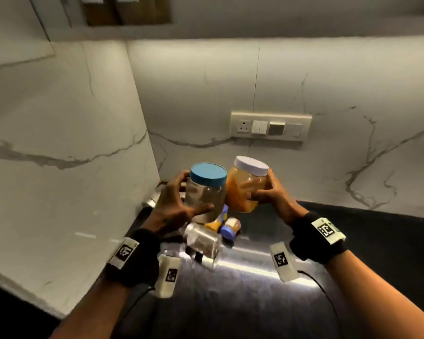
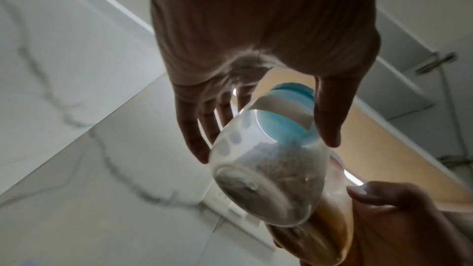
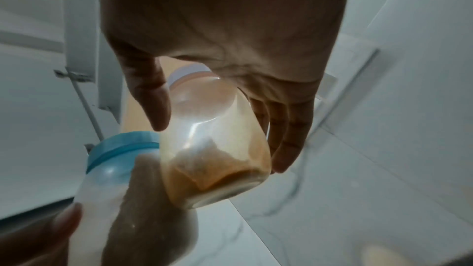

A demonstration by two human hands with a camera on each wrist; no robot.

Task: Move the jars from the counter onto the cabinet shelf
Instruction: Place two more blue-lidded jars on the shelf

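Both hands are loaded and clear of the worktop (image 1: pixel 352 241): the left hand (image 1: pixel 174 204) wraps its grip round the blue-lidded jar (image 1: pixel 206 189), and the right hand (image 1: pixel 269 192) clasps the white-lidded jar (image 1: pixel 245 184) of orange contents, the two jars touching. Neither is on the shelf yet. Below the left grip several smaller jars (image 1: pixel 206 238) lie on the worktop, so I judge the task barely begun.

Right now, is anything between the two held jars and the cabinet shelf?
Nothing visible blocks them. The left hand holds the blue-lid jar and the right hand the white-lid jar, both lifted off the counter and touching each other. The cabinet above looks open; its shelf is barely in view.
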